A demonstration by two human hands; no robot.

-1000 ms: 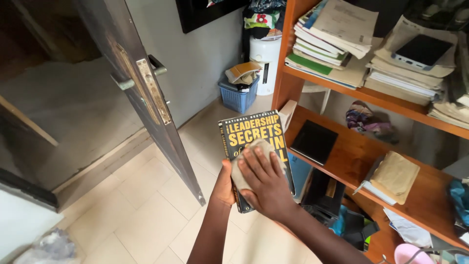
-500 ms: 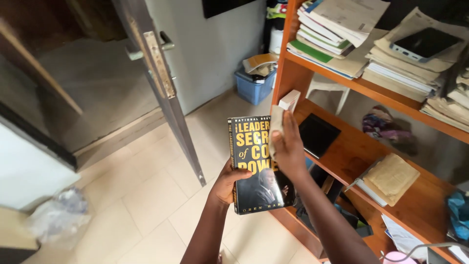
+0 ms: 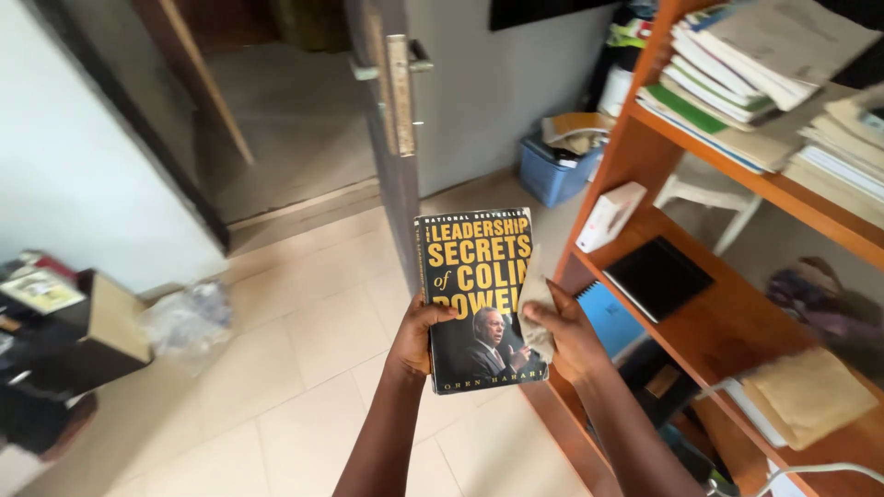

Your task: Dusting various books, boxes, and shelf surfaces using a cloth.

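The paperback book (image 3: 479,299), judged light and slightly flexible, is clamped at its left edge by the left hand (image 3: 416,336) while the right hand (image 3: 569,339) presses a soft beige cloth (image 3: 534,308) against its right edge.

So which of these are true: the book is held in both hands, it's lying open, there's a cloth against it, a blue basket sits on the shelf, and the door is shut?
1. Both hands are on the book. True: the left hand grips its left edge, the right hand its right edge.
2. The book is open. False: it is closed, front cover facing up.
3. The right hand presses a beige cloth to the book's right edge. True.
4. The blue basket sits on the wooden shelf. False: it stands on the floor by the wall.
5. The door is shut. False: it stands open.
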